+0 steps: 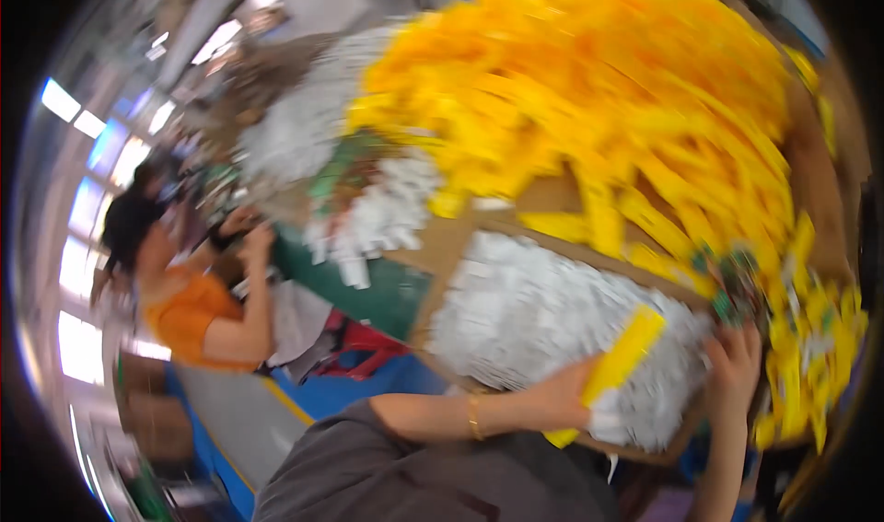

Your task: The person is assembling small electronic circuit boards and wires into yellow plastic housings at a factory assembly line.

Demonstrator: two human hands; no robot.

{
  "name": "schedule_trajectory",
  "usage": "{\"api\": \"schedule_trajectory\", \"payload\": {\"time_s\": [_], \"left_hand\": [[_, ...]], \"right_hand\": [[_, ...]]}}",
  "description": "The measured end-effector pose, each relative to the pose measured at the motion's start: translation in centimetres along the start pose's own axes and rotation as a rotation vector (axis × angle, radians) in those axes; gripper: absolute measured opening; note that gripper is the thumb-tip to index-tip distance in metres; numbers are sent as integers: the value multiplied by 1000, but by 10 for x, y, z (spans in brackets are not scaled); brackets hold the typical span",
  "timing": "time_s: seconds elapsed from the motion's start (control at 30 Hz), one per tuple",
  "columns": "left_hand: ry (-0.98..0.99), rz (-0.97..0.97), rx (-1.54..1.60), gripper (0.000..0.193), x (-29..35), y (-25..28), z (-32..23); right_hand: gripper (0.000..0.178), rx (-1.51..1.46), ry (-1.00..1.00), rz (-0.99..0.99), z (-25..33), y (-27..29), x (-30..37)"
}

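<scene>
My left hand (560,398) is closed around a flat yellow strip (628,352), which tilts up and to the right above a cardboard box (440,287). White small flat pieces (534,301) fill the box in a loose heap. At the box's right end is my right hand (734,361), its fingers apart and pointing away from me. Its fingertips are at the lower side of a small green and dark cluster (732,283), too blurred to name. Whether they touch it I cannot tell.
A large mound of yellow strips (589,89) rises behind the box, with more yellow strips (810,356) at right. White pieces (391,204) lie near a green surface (350,287). A person in an orange top (198,315) works at left. Another person's arm (820,172) shows at far right.
</scene>
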State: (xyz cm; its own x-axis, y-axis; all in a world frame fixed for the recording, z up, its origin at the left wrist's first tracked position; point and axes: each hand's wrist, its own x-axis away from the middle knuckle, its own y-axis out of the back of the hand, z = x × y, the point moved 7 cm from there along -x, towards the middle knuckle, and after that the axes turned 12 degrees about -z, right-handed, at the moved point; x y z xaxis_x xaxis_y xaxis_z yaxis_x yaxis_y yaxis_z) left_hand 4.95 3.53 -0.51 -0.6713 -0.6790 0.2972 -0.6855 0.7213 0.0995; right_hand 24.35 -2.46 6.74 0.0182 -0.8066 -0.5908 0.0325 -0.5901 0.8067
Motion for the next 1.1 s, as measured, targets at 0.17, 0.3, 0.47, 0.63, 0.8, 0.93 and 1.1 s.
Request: {"api": "schedule_trajectory", "payload": {"time_s": [0.17,0.3,0.47,0.63,0.8,0.93,1.1], "left_hand": [[-55,-220,207,65,18,25,-24],[-133,-288,601,62,21,41,-46],[-53,-314,352,61,14,53,-31],[-87,-334,394,56,13,47,-26],[-41,-415,456,51,11,45,-14],[-27,-353,474,50,3,37,-11],[267,-183,950,40,-3,36,3]], "right_hand": [[18,-609,-253,-236,33,26,-14],[25,-1043,-587,-14,82,-14,-16],[32,-837,-307,65,113,-12,-33],[35,-707,-291,-54,105,-15,-20],[39,-564,-286,-59,107,-18,-15],[37,-562,-276,-74,104,-12,-6],[32,-883,-414,8,96,-15,-14]]}}
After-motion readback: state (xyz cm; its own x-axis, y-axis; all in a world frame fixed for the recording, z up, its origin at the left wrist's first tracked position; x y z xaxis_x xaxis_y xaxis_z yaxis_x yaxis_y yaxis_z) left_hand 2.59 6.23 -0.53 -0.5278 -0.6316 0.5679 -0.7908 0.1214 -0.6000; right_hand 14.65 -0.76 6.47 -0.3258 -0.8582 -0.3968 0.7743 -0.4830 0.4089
